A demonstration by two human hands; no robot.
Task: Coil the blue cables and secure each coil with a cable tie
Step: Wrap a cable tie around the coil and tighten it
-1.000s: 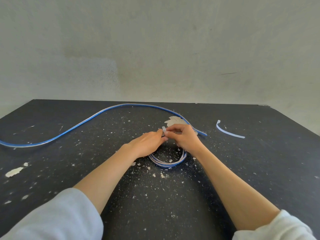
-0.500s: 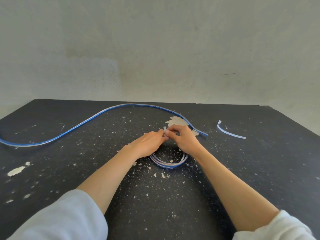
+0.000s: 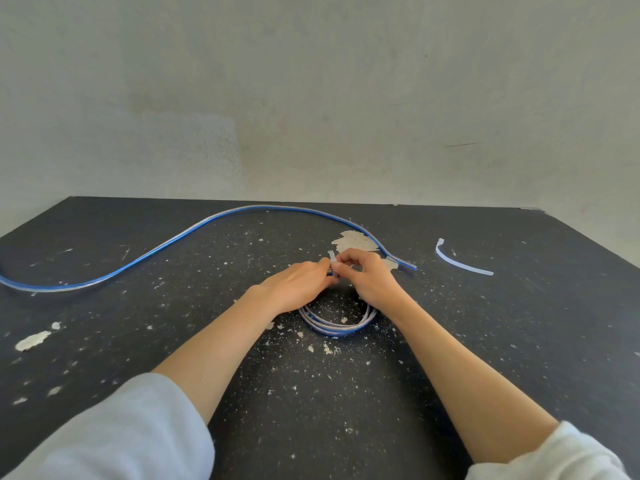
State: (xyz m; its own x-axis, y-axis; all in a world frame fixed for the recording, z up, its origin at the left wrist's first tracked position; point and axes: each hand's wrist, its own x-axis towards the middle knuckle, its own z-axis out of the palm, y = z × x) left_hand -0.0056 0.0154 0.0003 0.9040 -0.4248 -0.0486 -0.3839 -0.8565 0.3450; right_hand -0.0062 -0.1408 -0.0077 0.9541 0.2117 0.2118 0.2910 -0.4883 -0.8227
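A small coil of blue cable (image 3: 337,326) lies on the black table (image 3: 346,410) in the middle. My left hand (image 3: 298,284) and my right hand (image 3: 372,280) meet over the coil's far side. Their fingertips pinch a white cable tie (image 3: 332,257) whose end sticks up between them. The far half of the coil is hidden under my hands. A second blue cable (image 3: 166,242) lies uncoiled in a long S curve from the left edge to a spot right of my hands. A spare white cable tie (image 3: 460,263) lies to the right.
White paint flakes and specks are scattered over the table, with a large flaked patch (image 3: 353,241) just behind my hands and another flake (image 3: 33,340) at the left. A pale wall (image 3: 311,98) rises behind the table's far edge.
Both hands stay pinched together over the coil. The tie's upright end has shifted slightly between the fingertips. The loose cable and spare tie have not moved.
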